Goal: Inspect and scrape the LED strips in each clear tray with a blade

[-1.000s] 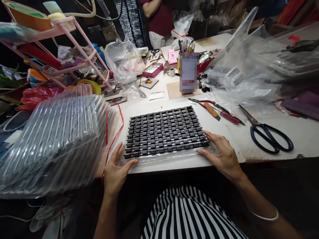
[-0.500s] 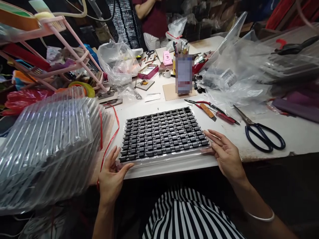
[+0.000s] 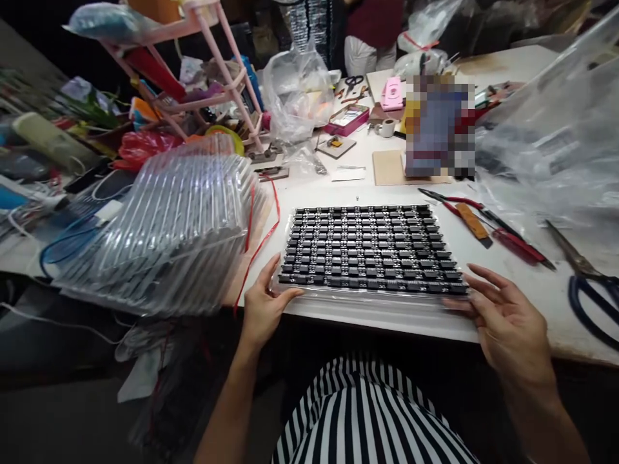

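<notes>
A clear plastic tray point(image 3: 372, 294) filled with rows of small black circuit boards point(image 3: 362, 251) is held level at the front edge of the white table. My left hand point(image 3: 264, 303) grips its near left corner, thumb along the front rim and fingers at the side. At the near right corner, my right hand point(image 3: 507, 322) is closed on the same tray, its fingers partly beneath and partly hidden. Left of the tray stands a tall stack of similar clear ribbed plastic trays point(image 3: 178, 206), with a red string point(image 3: 264, 241) lying beside it.
Red-handled pliers point(image 3: 464, 205), an orange-handled blade point(image 3: 472, 222) and large dark-handled scissors point(image 3: 580, 283) lie to the right. Clear plastic bags point(image 3: 546, 142) heap up behind them. A pink rack point(image 3: 232, 84) stands at back left. Beyond the table is another person point(image 3: 372, 32).
The view has turned left, so everything appears shifted to the right. Relative to the table, the tray has swung round to lie straighter along the front edge. Both hands still hold it.
</notes>
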The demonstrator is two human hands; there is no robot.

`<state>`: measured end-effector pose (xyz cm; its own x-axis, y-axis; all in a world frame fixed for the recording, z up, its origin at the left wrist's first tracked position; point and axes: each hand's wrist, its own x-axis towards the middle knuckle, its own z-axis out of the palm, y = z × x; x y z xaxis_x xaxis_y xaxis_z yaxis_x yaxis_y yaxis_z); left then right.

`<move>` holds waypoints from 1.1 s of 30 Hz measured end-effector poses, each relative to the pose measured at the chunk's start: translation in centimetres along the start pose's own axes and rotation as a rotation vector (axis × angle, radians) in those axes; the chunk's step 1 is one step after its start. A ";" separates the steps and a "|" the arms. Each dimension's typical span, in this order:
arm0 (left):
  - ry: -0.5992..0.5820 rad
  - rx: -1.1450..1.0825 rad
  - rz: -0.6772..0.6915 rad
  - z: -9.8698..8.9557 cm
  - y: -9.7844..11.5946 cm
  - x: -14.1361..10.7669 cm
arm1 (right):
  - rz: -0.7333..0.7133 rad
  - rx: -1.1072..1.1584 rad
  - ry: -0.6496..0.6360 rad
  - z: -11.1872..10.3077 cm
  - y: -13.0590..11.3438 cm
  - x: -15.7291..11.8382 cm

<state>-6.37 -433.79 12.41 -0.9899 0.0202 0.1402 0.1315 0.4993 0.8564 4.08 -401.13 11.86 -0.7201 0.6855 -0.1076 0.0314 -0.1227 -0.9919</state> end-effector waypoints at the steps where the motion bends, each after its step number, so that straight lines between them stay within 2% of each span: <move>1: 0.002 -0.003 0.001 0.0 0.0 0.0 | -0.005 -0.024 0.006 0.0 0.0 0.0; 18: -0.001 0.015 0.001 -0.1 0.2 -0.3 | -0.023 -0.108 0.026 -0.4 0.5 0.3; 28: 0.008 -0.053 0.010 -0.1 0.0 -0.2 | 0.024 -0.147 -0.072 -0.6 -0.1 0.6; 33: 0.010 -0.031 0.022 -0.1 -0.3 -0.1 | -0.021 -0.164 -0.087 -0.4 -0.3 0.3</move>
<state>-6.29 -433.99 12.20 -0.9863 0.0224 0.1637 0.1548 0.4715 0.8682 4.11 -400.56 12.09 -0.7787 0.6213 -0.0874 0.1229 0.0145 -0.9923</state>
